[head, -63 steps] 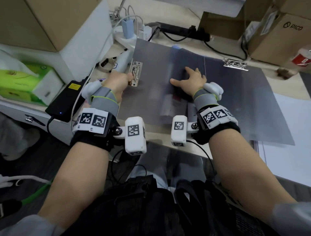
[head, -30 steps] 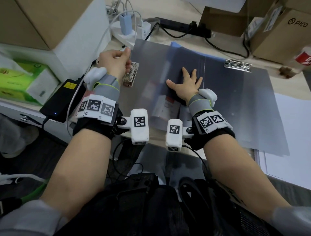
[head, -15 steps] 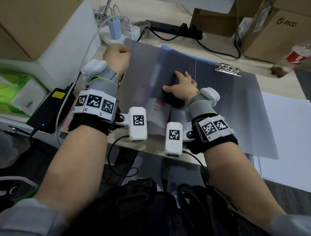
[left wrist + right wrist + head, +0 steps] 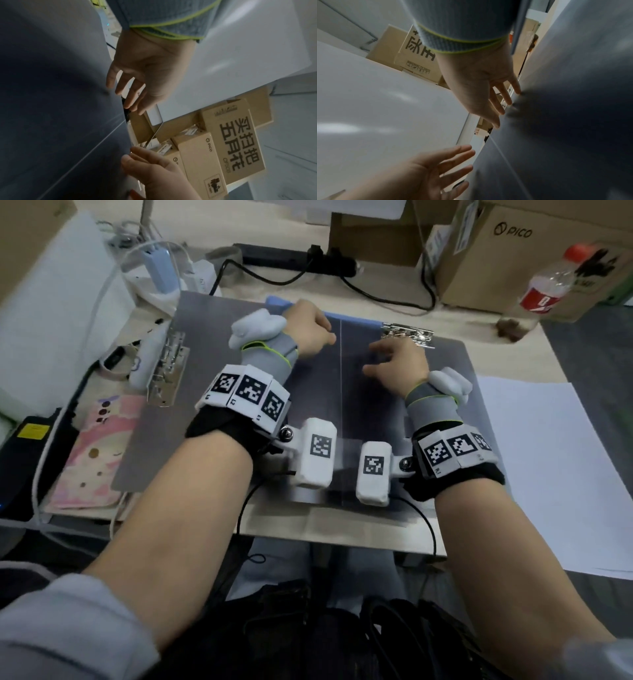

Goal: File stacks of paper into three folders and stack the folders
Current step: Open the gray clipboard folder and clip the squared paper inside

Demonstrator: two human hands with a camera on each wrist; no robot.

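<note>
Head view, inspector: what lies on the desk?
— Smooth grey translucent folder, opened flat, metal clip at its far edge.
Fingers?
— Left hand and right hand rest on it, fingers loosely spread; grip apparently none.

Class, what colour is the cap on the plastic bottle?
Orange-red cap; seen best in the head view.

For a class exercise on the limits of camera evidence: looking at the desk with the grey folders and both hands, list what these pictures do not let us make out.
- Whether paper lies inside the grey folder: head view, its cover and both forearms hide it.
- The blue sheet under the folder: only an edge shows.
- The left hand fingertips: head view, hidden by the hand's back.
- The bottle label: too blurred to read.
- The white paper: cut off at the right edge.
</note>
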